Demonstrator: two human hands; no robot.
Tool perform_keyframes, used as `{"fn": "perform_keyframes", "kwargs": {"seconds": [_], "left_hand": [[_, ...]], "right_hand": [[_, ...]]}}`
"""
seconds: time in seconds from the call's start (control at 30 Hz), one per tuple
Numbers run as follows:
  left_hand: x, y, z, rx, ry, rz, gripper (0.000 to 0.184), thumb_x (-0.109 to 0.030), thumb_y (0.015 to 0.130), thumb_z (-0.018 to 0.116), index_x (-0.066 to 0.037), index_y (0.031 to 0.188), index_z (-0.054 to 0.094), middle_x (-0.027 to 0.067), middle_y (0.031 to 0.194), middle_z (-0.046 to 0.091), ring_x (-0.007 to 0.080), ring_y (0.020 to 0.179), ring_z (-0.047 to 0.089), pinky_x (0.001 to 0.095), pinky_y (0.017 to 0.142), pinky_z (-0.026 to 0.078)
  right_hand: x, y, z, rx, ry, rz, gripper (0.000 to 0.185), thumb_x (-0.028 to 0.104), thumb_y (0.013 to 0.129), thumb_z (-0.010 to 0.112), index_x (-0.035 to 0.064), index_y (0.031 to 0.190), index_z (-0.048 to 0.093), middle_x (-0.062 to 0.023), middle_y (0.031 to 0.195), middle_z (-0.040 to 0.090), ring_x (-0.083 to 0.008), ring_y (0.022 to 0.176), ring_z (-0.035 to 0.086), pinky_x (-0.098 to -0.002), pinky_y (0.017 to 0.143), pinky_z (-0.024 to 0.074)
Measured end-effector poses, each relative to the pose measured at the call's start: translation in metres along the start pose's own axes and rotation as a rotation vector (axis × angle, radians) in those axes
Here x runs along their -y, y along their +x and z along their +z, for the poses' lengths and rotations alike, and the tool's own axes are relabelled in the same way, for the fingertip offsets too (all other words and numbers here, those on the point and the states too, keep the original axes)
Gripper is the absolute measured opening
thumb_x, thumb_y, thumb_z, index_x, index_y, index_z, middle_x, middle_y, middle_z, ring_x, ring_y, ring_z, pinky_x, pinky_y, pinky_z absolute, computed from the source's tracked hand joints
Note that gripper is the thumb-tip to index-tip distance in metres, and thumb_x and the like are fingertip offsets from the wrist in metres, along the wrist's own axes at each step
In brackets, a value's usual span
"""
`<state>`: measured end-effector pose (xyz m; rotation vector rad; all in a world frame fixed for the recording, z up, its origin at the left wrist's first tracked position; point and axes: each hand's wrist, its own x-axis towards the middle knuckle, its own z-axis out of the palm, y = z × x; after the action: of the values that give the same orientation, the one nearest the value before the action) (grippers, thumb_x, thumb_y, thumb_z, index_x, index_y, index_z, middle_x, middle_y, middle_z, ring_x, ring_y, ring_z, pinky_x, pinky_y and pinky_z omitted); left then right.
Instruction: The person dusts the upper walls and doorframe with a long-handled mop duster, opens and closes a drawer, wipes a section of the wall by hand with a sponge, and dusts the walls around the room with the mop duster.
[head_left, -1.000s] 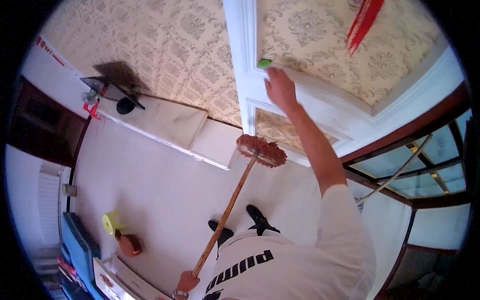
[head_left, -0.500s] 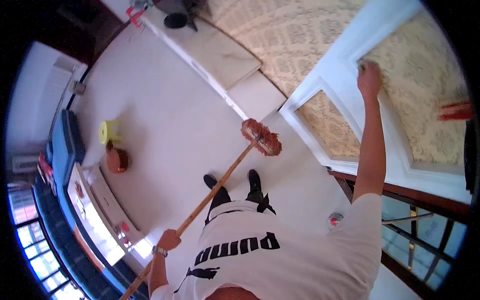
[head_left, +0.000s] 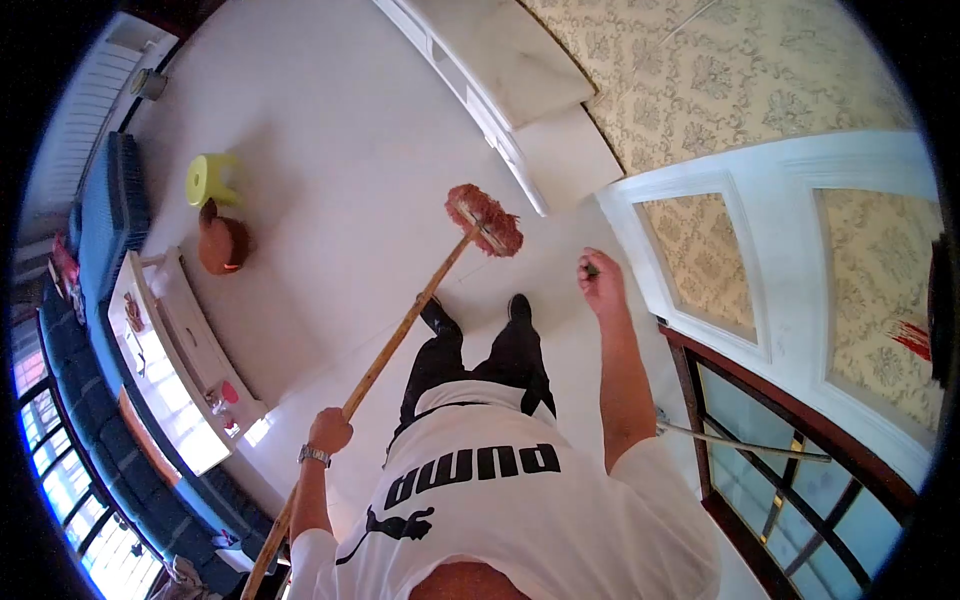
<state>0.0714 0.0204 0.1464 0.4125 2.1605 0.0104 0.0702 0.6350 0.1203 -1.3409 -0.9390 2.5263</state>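
A mop with a reddish-brown head [head_left: 484, 220] and a long wooden handle [head_left: 392, 345] slants across the view. My left hand [head_left: 330, 430], with a watch at the wrist, is wrapped round the handle below its middle. The mop head sits on the pale floor a little ahead of my feet. My right hand [head_left: 602, 284] is raised ahead of my body, its fingers curled. A small dark thing shows between those fingers, too small to name. It is apart from the mop and left of the white-framed wall panel [head_left: 778, 250].
At the left stand a yellow-green stool [head_left: 211, 180], a brown round object [head_left: 222, 243], a white table [head_left: 160, 365] and a blue sofa [head_left: 85, 400]. A long low white cabinet [head_left: 520, 75] runs along the patterned wall. A glass door [head_left: 790, 455] is at the lower right.
My right hand has come away from the wall panel, leftward and down over the floor. My left hand keeps its hold on the mop handle. The view has turned.
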Motion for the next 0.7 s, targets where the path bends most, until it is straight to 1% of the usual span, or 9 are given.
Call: {"fn": "perform_keyframes", "kwargs": {"seconds": [0.07,0.13,0.23,0.4,0.5,0.53,0.6,0.67,0.7], "left_hand": [[0.005,0.007,-0.007,-0.020,0.051,0.066,0.018,-0.014,0.071,0.053,0.001,0.074,0.060,0.0235,0.079,0.062,0.0389,0.077,0.060,0.0467,0.073,0.050],[-0.014,0.013,-0.035,0.050,0.008,-0.095,0.018,-0.015,0.071,0.053,0.001,0.077,0.060,0.0221,0.081,0.062,0.0378,0.079,0.061,0.0468,0.072,0.051],[-0.018,0.026,-0.036,-0.043,-0.004,-0.121,0.019,-0.015,0.071,0.053,0.000,0.079,0.061,0.0208,0.082,0.063,0.0372,0.079,0.062,0.0463,0.070,0.051],[-0.075,0.052,-0.076,0.020,-0.053,-0.316,0.018,-0.016,0.072,0.054,-0.001,0.079,0.061,0.0195,0.081,0.064,0.0365,0.079,0.062,0.0455,0.069,0.052],[-0.086,0.076,-0.063,0.021,-0.063,-0.368,0.016,-0.015,0.072,0.053,-0.003,0.079,0.061,0.0190,0.080,0.064,0.0359,0.078,0.062,0.0457,0.068,0.052],[-0.091,0.081,-0.061,0.017,-0.071,-0.388,0.015,-0.015,0.073,0.053,-0.004,0.079,0.062,0.0188,0.080,0.064,0.0357,0.077,0.063,0.0458,0.068,0.052],[-0.109,0.097,-0.070,0.042,-0.045,-0.407,0.014,-0.015,0.073,0.053,-0.004,0.078,0.062,0.0191,0.079,0.064,0.0355,0.076,0.063,0.0459,0.067,0.052],[-0.121,0.110,-0.073,0.086,-0.031,-0.451,0.014,-0.014,0.073,0.053,-0.004,0.079,0.062,0.0198,0.080,0.064,0.0362,0.076,0.063,0.0459,0.067,0.051],[-0.117,0.120,-0.071,0.130,-0.039,-0.468,0.015,-0.014,0.072,0.054,-0.004,0.080,0.062,0.0200,0.080,0.064,0.0363,0.077,0.063,0.0464,0.068,0.051]], "right_hand": [[-0.022,0.016,0.007,0.072,-0.232,0.016,0.014,0.013,0.082,0.060,0.0057,0.094,0.058,-0.0026,0.071,0.056,-0.0122,0.054,0.051,-0.0237,0.044,0.0401],[-0.032,0.035,0.015,0.054,-0.346,0.016,0.014,0.013,0.082,0.060,0.0057,0.093,0.058,-0.0020,0.069,0.055,-0.0113,0.053,0.050,-0.0231,0.044,0.0387],[-0.048,0.071,0.015,0.034,-0.513,0.030,0.013,0.014,0.081,0.060,0.0043,0.090,0.059,-0.0016,0.065,0.053,-0.0108,0.051,0.049,-0.0233,0.044,0.0378],[-0.043,0.166,0.033,-0.016,-0.744,0.137,0.011,0.014,0.081,0.059,0.0036,0.085,0.059,-0.0042,0.063,0.056,-0.0116,0.052,0.052,-0.0243,0.044,0.0389],[-0.077,0.254,0.001,0.057,-0.986,0.224,0.011,0.015,0.085,0.056,0.0041,0.084,0.054,-0.0061,0.068,0.060,-0.0129,0.049,0.054,-0.0258,0.039,0.0378],[-0.103,0.300,-0.034,0.230,-1.314,-0.047,0.011,0.013,0.085,0.054,0.0026,0.084,0.053,-0.0069,0.067,0.059,-0.0139,0.048,0.055,-0.0272,0.038,0.0388],[-0.104,0.339,-0.034,0.414,-1.618,-0.335,0.011,0.012,0.085,0.052,0.0011,0.084,0.052,-0.0077,0.066,0.059,-0.0149,0.047,0.055,-0.0287,0.038,0.0399],[-0.075,0.333,0.030,0.111,-1.067,0.111,0.010,0.009,0.084,0.049,-0.0004,0.082,0.050,-0.0083,0.064,0.058,-0.0166,0.046,0.055,-0.0310,0.038,0.0429],[-0.079,0.340,0.034,0.098,-1.070,0.113,0.010,0.009,0.084,0.049,-0.0004,0.082,0.050,-0.0083,0.064,0.058,-0.0166,0.046,0.055,-0.0310,0.038,0.0429]]}}
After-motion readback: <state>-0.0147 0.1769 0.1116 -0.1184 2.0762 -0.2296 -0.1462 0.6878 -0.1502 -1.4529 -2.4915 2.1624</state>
